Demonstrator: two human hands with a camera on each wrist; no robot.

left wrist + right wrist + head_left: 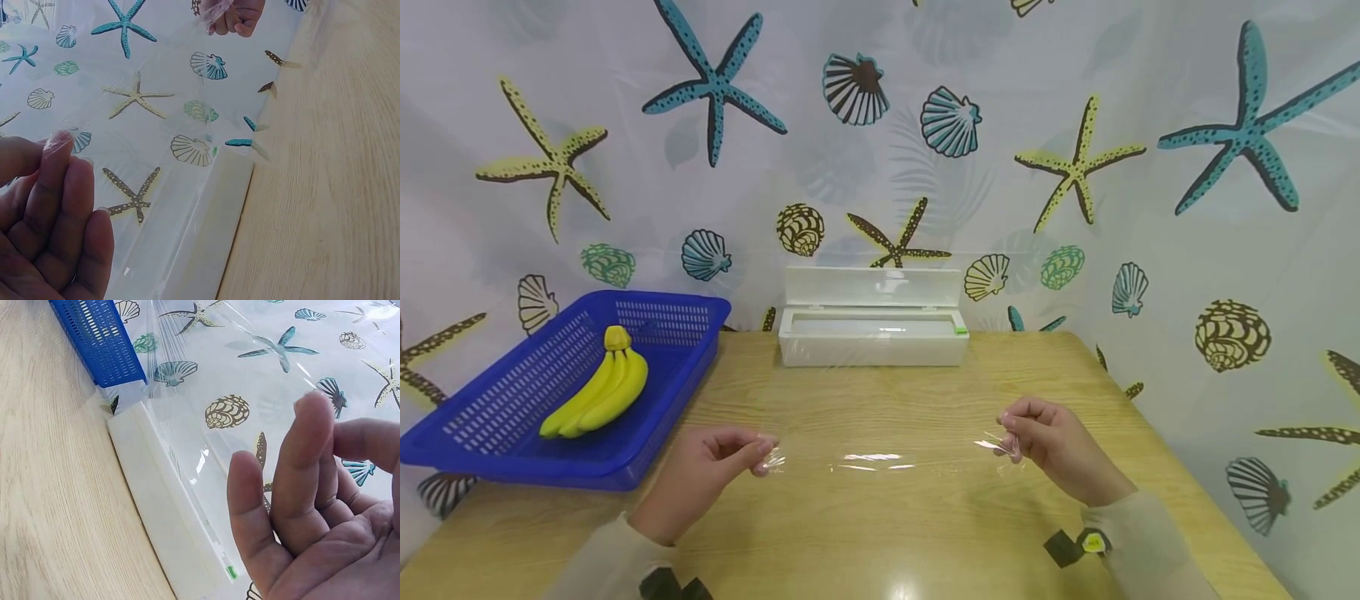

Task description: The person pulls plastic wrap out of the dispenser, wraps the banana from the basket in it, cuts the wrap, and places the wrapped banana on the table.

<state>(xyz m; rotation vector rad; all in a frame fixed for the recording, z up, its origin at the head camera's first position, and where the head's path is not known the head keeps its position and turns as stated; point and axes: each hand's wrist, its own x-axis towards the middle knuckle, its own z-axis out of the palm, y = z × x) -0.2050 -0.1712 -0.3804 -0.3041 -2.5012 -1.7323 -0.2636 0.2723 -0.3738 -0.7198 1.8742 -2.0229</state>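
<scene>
A clear sheet of cling film [872, 461] stretches between both hands over the wooden table, visible mostly by its bright glints. Its left edge is pinched between thumb and fingertips of my left hand [718, 467]. At the opposite edge, my right hand [1052, 446] pinches the film, which bunches into creases below the fingers. Behind the hands sits a long white cling film box [872, 350], its lid raised, with a white roll inside. Faint film shows over the box front. In the left wrist view, film wraps over a fingertip [57, 147].
To the left stands a blue plastic basket [700, 358] with a bunch of yellow bananas [606, 392] in it. A curtain [865, 167] printed with starfish and shells hangs behind the table [850, 533] and along its right side. A small green tab [961, 330] marks the box's right end.
</scene>
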